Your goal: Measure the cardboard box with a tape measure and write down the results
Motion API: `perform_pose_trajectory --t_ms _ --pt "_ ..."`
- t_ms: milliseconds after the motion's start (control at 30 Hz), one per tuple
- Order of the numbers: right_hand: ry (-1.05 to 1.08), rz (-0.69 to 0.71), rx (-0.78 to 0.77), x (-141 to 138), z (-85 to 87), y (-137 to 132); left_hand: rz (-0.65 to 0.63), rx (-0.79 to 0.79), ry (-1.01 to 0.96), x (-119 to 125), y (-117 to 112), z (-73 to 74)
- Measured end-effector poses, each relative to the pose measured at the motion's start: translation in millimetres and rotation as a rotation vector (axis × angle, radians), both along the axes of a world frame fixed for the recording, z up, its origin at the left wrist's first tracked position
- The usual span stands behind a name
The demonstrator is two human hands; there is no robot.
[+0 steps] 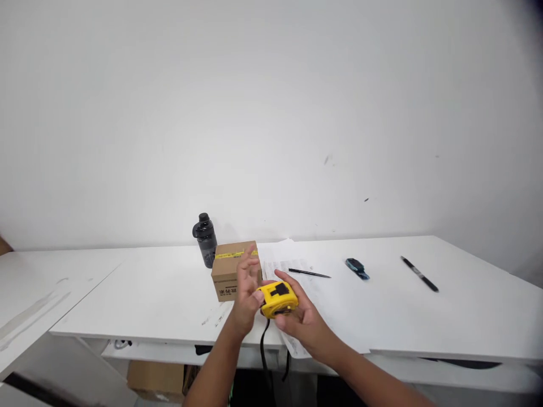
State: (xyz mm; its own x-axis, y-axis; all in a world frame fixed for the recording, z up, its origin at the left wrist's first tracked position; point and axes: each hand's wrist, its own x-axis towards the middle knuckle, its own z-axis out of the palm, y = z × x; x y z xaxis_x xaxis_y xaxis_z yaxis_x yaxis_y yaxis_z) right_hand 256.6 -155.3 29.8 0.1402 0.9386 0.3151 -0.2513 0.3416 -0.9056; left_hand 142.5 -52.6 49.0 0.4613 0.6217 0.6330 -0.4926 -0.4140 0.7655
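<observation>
A yellow tape measure (pixel 278 305) with a black patch on top is held up above the near part of the white desk. My right hand (pixel 307 325) wraps around its right side, thumb below and fingers behind. At its left end, my left hand (pixel 246 297) pinches with the thumb, while its other fingers are raised and spread. Whether the left thumb grips the case or the blade's tip, I cannot tell. A black strap (pixel 263 345) hangs from under the tape measure. Behind my left hand stands a cardboard box (pixel 224 277) with yellow tape across its top.
A dark bottle (pixel 207 243) stands behind the box. Paper sheets (pixel 335 311) lie under my hands, a black pen (pixel 309 273) on them. To the right lie a teal-and-black object (pixel 357 268) and another pen (pixel 419 274). The white wall (pixel 271 124) rises behind the desk (pixel 139 299).
</observation>
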Motion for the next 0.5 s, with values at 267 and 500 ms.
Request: perform_pose_trajectory --t_ms 267,500 --pt "-0.738 -0.268 0.324 9 3.4 25 -0.245 -0.274 0.530 -70 22 8.8" --pt "-1.090 -0.202 0.508 35 20.0 36 -0.069 -0.346 0.659 -70 34 19.4"
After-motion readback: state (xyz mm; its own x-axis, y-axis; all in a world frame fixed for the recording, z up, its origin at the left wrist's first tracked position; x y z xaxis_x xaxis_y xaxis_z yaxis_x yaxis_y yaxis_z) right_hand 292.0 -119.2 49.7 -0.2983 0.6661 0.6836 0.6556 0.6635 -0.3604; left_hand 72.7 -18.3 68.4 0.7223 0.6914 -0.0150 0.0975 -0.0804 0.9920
